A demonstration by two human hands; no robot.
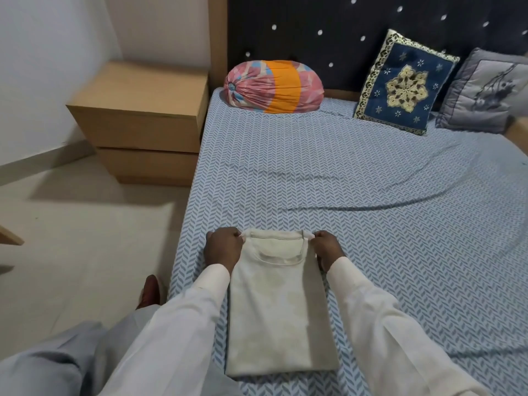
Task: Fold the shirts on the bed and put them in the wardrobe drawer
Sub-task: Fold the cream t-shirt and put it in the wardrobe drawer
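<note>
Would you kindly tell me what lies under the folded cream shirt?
The shirt lies flat on the blue patterned bedsheet, which shows around it. Anything else beneath is covered by the fabric.

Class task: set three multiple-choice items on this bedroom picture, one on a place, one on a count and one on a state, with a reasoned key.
1. Where on the bed does the pink-and-orange bolster lie?
A) at the head end, by the headboard
B) at the foot end
C) in the middle

2. How many square cushions lean at the headboard?
A) one
B) two
C) four

3. What state is the cream shirt in?
A) crumpled in a heap
B) spread out unfolded
C) folded into a narrow panel

Key:
1 A: the bolster sits right under the headboard, at the left corner.
2 B: only a blue cushion and a grey cushion lean there.
3 C: the shirt lies as a narrow panel, and the left hand and right hand each pinch a collar-end corner.
</note>
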